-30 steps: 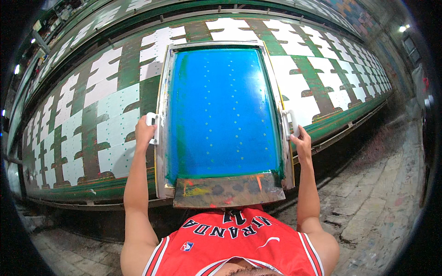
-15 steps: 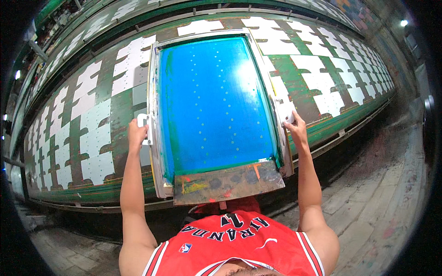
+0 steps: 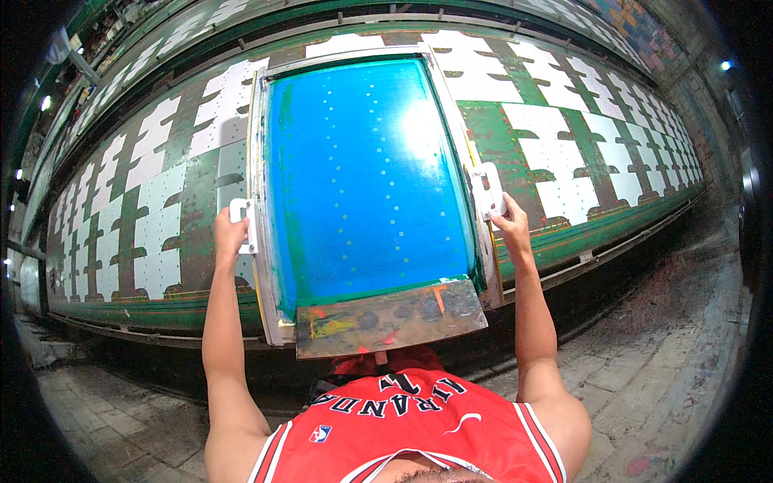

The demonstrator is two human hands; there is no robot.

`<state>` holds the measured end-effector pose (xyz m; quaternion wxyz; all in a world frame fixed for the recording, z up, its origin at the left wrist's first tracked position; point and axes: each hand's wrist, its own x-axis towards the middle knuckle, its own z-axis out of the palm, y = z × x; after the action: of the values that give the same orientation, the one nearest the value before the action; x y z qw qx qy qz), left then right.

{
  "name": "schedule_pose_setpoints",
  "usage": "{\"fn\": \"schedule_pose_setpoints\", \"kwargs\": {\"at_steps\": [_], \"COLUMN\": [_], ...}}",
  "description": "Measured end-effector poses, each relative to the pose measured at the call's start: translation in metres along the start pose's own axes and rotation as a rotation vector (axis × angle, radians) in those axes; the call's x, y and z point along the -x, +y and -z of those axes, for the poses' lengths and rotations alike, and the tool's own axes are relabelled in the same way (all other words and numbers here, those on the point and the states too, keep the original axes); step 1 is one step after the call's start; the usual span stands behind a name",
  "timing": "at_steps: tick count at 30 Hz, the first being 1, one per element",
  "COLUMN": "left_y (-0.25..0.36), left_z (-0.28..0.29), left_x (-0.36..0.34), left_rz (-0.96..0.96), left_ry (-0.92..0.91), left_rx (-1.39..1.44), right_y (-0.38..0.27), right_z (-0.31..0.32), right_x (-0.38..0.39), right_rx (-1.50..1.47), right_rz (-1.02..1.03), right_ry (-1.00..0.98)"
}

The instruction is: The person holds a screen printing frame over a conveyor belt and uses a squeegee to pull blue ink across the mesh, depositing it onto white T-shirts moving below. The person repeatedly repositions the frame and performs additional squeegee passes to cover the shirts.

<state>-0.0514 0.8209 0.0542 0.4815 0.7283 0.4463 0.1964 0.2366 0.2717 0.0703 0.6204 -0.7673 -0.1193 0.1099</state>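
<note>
Two white handles on the long sides of a rectangular frame [image 3: 258, 169] are grasped by bare hands: the left handle [image 3: 250, 229] is enclosed by the curled fingers of the left hand [image 3: 232, 233], and the right handle [image 3: 485, 183] is gripped near its lower end by the thumb and fingers of the right hand [image 3: 510, 225]. The frame, filled by a blue sheet [image 3: 362, 185] marked with two dotted lines, is held over the near part of a long green table [image 3: 483, 129]; whether they touch cannot be told. Across its near end a paint-smeared board [image 3: 386, 319] is set. White cut pieces [image 3: 555, 153] are laid in rows either side. Writing is carried by a red jersey [image 3: 386, 443]: dark, white-edged lettering [image 3: 394, 400], seen upside down, plus a small blue-and-red emblem [image 3: 320, 434] and a white curved mark [image 3: 463, 422].
</note>
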Motion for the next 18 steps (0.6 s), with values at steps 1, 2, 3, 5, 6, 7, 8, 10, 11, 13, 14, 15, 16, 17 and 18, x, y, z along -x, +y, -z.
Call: {"fn": "schedule_pose_setpoints", "kwargs": {"at_steps": [1, 2, 3, 5, 6, 7, 8, 10, 11, 13, 14, 15, 16, 17, 18], "left_y": [-0.001, -0.002, -0.004, -0.005, -0.006, -0.007, -0.007, -0.007, -0.006, -0.005, -0.004, -0.005, -0.006, -0.009, -0.012], "left_z": [0.0, 0.001, 0.001, 0.002, 0.002, 0.002, 0.003, 0.004, 0.005, 0.006, 0.007, 0.006, 0.005, 0.003, 0.001], "left_x": [0.0, 0.001, 0.001, 0.003, 0.005, 0.007, 0.009, 0.012, 0.012, 0.01, 0.007, 0.003, 0.0, -0.004, -0.007], "left_rz": [0.005, 0.028, 0.01, 0.04, 0.004, 0.002, 0.03, 0.008, 0.049, 0.013, 0.013, 0.018, 0.025, 0.032, 0.046], "left_ry": [0.0, -0.011, -0.006, -0.028, -0.01, -0.003, -0.014, -0.017, -0.037, -0.033, -0.037, -0.033, -0.031, -0.044, -0.036], "left_rx": [-0.015, 0.006, -0.029, -0.001, -0.045, -0.06, -0.046, -0.057, -0.034, -0.019, -0.004, -0.003, -0.001, 0.025, -0.017], "right_y": [-0.001, -0.001, -0.002, -0.002, -0.002, -0.001, 0.0, 0.002, 0.004, 0.005, 0.006, 0.005, 0.005, 0.004, 0.002], "right_z": [0.001, 0.002, 0.004, 0.007, 0.008, 0.008, 0.009, 0.008, 0.007, 0.006, 0.005, 0.005, 0.004, 0.004, 0.004], "right_x": [0.001, 0.001, 0.001, 0.001, 0.001, 0.0, 0.0, -0.001, -0.001, -0.001, -0.001, -0.001, -0.001, -0.001, -0.001], "right_rx": [0.027, 0.055, 0.101, 0.103, 0.111, 0.125, 0.137, 0.136, 0.124, 0.098, 0.084, 0.088, 0.056, 0.043, 0.023], "right_rz": [0.011, 0.01, -0.011, 0.017, 0.025, 0.04, 0.059, 0.082, 0.087, 0.085, 0.078, 0.037, 0.065, 0.058, 0.046], "right_ry": [0.001, -0.003, 0.012, -0.021, -0.032, -0.017, -0.007, 0.01, 0.016, 0.021, 0.019, 0.023, -0.002, -0.021, -0.029]}}
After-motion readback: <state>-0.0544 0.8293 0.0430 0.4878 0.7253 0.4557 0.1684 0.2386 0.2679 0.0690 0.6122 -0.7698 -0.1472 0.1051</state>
